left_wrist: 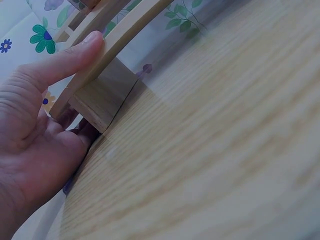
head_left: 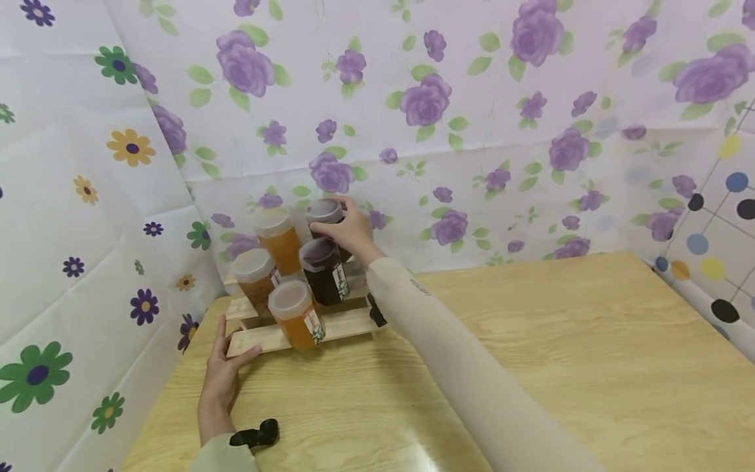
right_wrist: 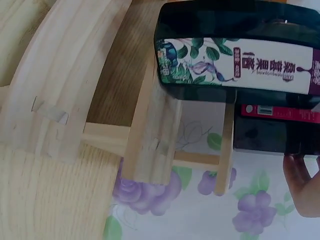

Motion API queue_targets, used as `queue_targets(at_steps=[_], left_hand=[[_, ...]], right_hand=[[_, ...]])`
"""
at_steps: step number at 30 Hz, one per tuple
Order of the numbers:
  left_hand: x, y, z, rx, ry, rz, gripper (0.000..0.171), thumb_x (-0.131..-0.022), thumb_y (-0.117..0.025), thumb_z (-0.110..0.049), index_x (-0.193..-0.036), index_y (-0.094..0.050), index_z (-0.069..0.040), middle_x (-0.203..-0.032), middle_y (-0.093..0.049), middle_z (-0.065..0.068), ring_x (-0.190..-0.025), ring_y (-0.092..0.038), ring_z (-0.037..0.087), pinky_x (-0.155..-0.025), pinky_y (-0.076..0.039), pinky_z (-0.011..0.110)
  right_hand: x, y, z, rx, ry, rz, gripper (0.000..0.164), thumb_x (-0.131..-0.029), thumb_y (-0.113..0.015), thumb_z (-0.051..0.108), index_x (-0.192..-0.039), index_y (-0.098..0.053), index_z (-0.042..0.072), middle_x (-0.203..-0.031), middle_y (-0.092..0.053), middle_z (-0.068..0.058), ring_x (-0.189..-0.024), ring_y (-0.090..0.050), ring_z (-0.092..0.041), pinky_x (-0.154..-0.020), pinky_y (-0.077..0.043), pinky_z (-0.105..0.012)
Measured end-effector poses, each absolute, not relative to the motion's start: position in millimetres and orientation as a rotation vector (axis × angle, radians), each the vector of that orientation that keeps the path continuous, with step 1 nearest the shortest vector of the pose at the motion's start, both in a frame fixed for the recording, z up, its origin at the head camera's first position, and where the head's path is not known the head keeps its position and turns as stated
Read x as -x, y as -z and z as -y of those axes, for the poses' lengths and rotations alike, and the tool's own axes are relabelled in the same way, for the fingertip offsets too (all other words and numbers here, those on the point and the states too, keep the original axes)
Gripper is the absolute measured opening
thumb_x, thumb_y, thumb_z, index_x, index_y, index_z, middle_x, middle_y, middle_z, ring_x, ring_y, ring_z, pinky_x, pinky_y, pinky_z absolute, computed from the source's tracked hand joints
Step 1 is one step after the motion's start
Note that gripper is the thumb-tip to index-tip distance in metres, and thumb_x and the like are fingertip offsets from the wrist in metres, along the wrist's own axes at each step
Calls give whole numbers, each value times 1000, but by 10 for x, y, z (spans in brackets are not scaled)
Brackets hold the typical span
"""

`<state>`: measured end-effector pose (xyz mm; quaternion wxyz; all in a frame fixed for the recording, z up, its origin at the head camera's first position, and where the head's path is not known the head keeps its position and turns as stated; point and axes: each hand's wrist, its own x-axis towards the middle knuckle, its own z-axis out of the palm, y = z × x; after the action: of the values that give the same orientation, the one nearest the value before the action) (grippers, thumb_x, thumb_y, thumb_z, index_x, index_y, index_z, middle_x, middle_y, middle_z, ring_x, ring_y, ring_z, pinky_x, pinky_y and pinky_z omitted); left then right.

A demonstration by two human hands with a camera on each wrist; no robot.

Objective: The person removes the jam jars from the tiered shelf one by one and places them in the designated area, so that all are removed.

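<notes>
A stepped wooden rack (head_left: pixel 349 322) stands on the table near the left corner, with several lidded jars on its tiers. My left hand (head_left: pixel 218 379) grips the left end of its front board, thumb on top; the fingers go beneath and behind, partly hidden. At the back right, my right hand (head_left: pixel 354 235) holds a dark jam jar (head_left: pixel 324 211) by its upper part, around the lid. Just in front of that one sits another dark jar (right_wrist: pixel 200 25) with a white printed label. An amber jar (head_left: pixel 297 321) occupies the front board, two more amber jars behind it.
The light wood table (head_left: pixel 531 341) stretches out to the right. Behind the rack hangs a purple-flowered cloth (head_left: pixel 425 164), and a daisy-patterned sheet (head_left: pixel 88 262) closes off the left side. Each wrist bears a black strap mount (head_left: pixel 256 434).
</notes>
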<state>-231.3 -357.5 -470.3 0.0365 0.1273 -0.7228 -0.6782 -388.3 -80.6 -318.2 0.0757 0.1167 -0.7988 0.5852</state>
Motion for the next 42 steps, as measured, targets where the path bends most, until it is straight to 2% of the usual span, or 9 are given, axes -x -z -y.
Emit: queue_targets(at_steps=[7, 12, 23, 33, 36, 39, 42], left_hand=[[2301, 4727, 3584, -378, 2091, 2203, 111, -87, -70, 1, -151, 4, -51, -165, -6, 9, -147, -18, 29, -124, -13, 47], [2304, 4729, 3594, -379, 2100, 2192, 111, -87, -69, 2, -151, 4, -51, -165, -5, 9, -149, -14, 31, -124, -13, 47], [2316, 4672, 3588, -384, 2080, 2196, 112, -85, -73, -2, -150, 0, -56, -165, -7, 8, -150, -14, 29, -124, -13, 46], [2268, 4784, 3556, -369, 2097, 2220, 111, -86, -73, -5, -150, 4, -54, -165, -3, 9, -147, -15, 31, -123, -13, 50], [2266, 4778, 3562, -377, 2093, 2236, 111, -86, -73, -7, -149, 5, -56, -165, -2, 7, -145, -18, 27, -123, -16, 47], [2272, 4751, 3574, -398, 2078, 2257, 111, -86, -73, -9, -147, 6, -58, -166, -4, 5, -145, -20, 24, -120, -23, 37], [2290, 4723, 3582, -393, 2081, 2262, 111, -87, -73, -9, -147, 7, -58, -166, -2, 4, -148, -17, 23, -118, -24, 33]], right_hand=[[3876, 3199, 636, -307, -1635, 2383, 72, -74, -83, 43, -135, -51, 21, -136, -56, -3, -117, -59, -22, -97, -48, -38], [3891, 3198, 446, -243, -1534, 2404, 70, -72, -83, 48, -131, -53, 24, -133, -60, 0, -113, -60, -21, -91, -48, -39], [3951, 3056, -187, -167, -1579, 2293, 72, -74, -84, 42, -133, -52, 18, -134, -57, -7, -116, -60, -26, -96, -51, -44], [3898, 3214, -1112, 8, -1488, 2325, 77, -76, -81, 44, -139, -47, 16, -141, -53, -11, -124, -55, -30, -104, -45, -48], [3862, 3294, -1331, 70, -1503, 2341, 79, -76, -80, 44, -141, -44, 16, -145, -49, -11, -129, -51, -32, -106, -43, -50], [3833, 3395, -1499, 119, -1548, 2349, 81, -78, -80, 42, -143, -41, 15, -148, -45, -12, -133, -47, -33, -108, -41, -52], [3812, 3501, -1622, 152, -1567, 2353, 82, -78, -80, 41, -144, -39, 12, -150, -42, -13, -135, -44, -34, -109, -41, -52]])
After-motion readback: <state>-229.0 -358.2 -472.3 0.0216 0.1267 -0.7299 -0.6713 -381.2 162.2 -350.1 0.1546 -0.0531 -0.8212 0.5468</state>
